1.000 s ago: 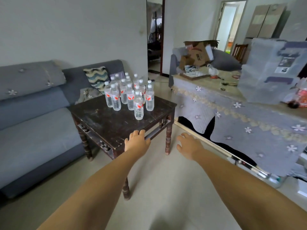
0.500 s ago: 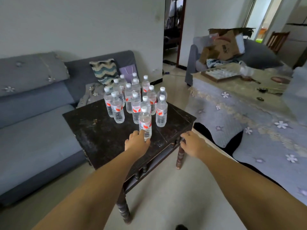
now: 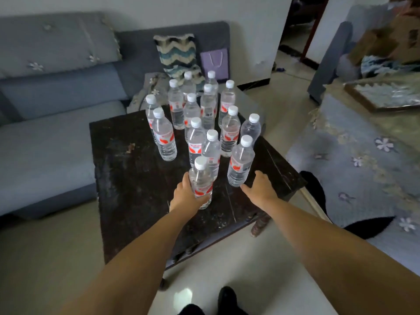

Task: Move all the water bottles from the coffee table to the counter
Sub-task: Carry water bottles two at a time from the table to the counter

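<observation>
First bottle gripped at the coffee table's near edge

The left hand (image 3: 186, 196) curled round the nearest water bottle (image 3: 201, 183), standing toward the near edge of the coffee table (image 3: 136, 189); the right hand (image 3: 260, 189), fingers spread, reached beside the next bottle (image 3: 241, 164) without gripping it. Behind stood the remaining bottles (image 3: 195, 114), clustered toward the far edge. Full and smooth, each probably felt weighty, best taken round the labelled middle.
</observation>
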{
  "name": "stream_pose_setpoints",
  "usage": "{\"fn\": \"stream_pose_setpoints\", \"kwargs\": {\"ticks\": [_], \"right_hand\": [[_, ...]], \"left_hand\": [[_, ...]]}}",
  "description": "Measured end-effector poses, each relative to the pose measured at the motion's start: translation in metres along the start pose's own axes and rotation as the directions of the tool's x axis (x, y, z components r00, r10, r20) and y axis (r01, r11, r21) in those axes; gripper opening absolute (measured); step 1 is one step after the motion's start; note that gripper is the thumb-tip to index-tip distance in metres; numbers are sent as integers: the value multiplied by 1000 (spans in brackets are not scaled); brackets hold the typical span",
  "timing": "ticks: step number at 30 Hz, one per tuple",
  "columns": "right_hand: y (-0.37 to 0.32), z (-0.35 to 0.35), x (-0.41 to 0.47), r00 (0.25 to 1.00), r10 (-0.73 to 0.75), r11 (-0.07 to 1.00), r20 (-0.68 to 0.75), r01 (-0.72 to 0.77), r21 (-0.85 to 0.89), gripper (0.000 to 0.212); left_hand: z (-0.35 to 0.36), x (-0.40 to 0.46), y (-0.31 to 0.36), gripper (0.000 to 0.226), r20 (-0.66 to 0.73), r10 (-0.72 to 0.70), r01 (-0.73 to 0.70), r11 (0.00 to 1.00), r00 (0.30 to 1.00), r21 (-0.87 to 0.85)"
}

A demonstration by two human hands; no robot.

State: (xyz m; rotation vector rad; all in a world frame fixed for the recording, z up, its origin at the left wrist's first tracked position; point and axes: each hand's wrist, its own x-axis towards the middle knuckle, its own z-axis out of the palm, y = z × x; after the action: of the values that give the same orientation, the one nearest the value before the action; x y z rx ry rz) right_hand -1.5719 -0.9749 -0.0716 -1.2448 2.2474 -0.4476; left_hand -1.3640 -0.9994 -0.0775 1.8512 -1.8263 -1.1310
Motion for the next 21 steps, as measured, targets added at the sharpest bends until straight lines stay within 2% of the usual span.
{"fn": "stream_pose_setpoints", "kwargs": {"ticks": [5, 8, 10, 16, 21], "right_hand": [[-6, 21, 36, 1000, -6, 951, -30, 15, 308, 91], [-9, 37, 57, 997, 30, 859, -67, 8, 512, 98], [-16, 41, 67, 995, 68, 809, -78, -10, 588, 94], [-16, 33, 89, 998, 31, 832, -60, 7, 555, 85], [-5, 19, 81, 998, 53, 826, 18, -54, 561, 76]], "left_hand": [[22, 19, -4, 89, -33, -16, 5, 949, 999, -316], [31, 29, -7, 84, -44, -82, 61, 933, 996, -356], [33, 34, -6, 82, -37, -99, 80, 936, 994, -344], [36, 50, 5, 72, -48, -99, 78, 941, 994, -329], [36, 50, 12, 67, 49, -60, 70, 972, 997, -223]]}}
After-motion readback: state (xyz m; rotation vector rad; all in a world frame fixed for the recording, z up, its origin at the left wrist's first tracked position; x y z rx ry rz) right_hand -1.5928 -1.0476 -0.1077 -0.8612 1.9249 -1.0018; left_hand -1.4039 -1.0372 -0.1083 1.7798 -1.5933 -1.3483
